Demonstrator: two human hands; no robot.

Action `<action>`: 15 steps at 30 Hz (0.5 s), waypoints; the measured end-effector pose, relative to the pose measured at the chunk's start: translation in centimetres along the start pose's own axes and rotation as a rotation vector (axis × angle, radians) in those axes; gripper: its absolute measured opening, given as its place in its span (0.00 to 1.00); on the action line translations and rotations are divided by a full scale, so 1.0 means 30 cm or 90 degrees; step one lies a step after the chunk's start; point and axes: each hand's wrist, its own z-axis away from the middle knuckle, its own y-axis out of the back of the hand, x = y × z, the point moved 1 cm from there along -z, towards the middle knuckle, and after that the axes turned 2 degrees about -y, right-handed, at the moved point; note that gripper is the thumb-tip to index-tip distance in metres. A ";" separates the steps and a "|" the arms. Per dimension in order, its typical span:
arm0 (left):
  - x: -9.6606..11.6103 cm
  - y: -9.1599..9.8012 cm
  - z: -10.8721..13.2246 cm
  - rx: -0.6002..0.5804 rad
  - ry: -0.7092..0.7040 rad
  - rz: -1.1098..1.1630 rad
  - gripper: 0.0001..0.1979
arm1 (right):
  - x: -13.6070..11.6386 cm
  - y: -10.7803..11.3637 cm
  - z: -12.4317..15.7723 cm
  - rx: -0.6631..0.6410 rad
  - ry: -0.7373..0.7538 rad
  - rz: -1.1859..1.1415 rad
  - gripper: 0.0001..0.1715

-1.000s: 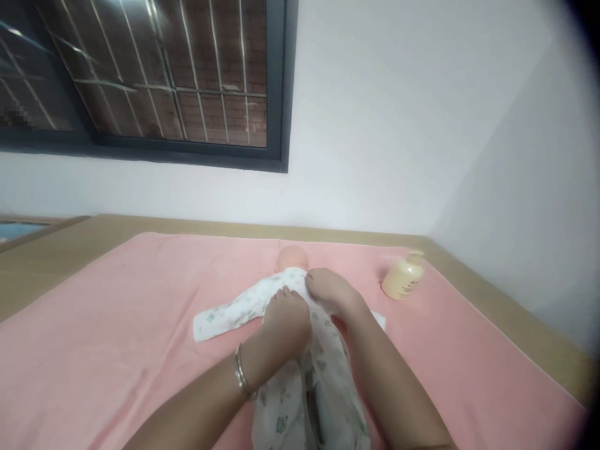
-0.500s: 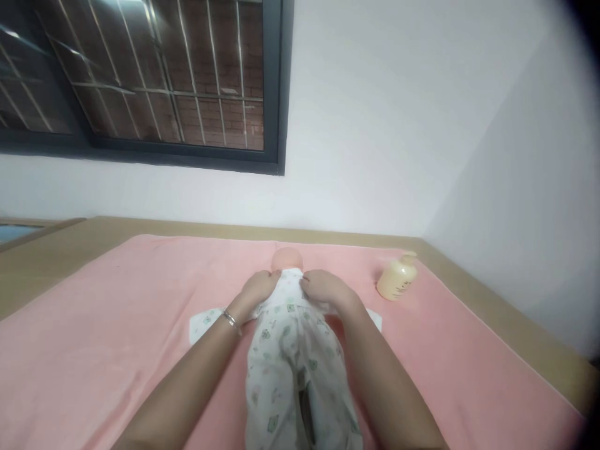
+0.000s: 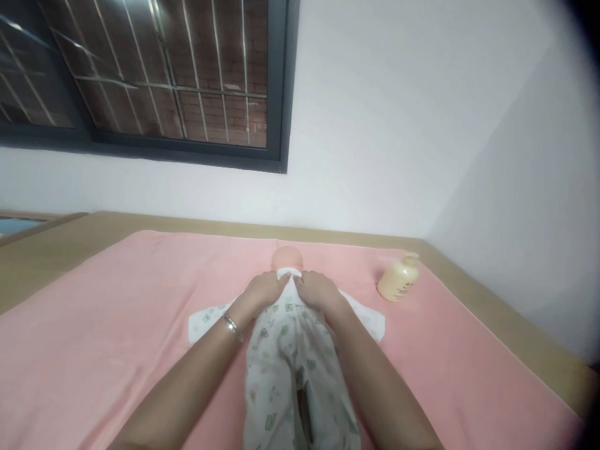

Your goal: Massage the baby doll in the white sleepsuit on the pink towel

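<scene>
Fingers (image 3: 277, 284) of both hands are closed on one white garment (image 3: 272, 387), nipping its front just below the collar. The left hand (image 3: 263, 290) and the right hand (image 3: 320, 289) come close together there, a narrow ridge of raised cloth between them. The fingertips are small and soft in this view, so how many fingers of each hand bear on the cloth cannot be told.

The garment lies along the middle of a pink cloth (image 3: 117, 319), with small greenish prints scattered over it. It has two sleeves, one reaching out to either side: the left sleeve (image 3: 202, 324) partly behind the left forearm, the right sleeve (image 3: 370, 317) partly behind the right. Two legs run toward the person, with one dark slit between them. One round, smooth doll's head (image 3: 287, 257) shows just beyond the collar.

The person's left wrist carries one silver bracelet (image 3: 233, 326). To the right of the garment, well apart from both hands, one cream pump bottle (image 3: 397, 279) with dark lettering stands on the pink cloth.

The single cloth covers most of one tan table (image 3: 94, 234), whose border shows on three sides. Behind it rises a white wall (image 3: 398, 137) with one dark-framed window (image 3: 277, 94), metal bars and brickwork visible through the glass.
</scene>
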 end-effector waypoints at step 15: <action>0.109 -0.076 0.079 0.126 -0.105 -0.271 0.28 | 0.072 -0.064 -0.112 0.080 -0.035 -0.104 0.42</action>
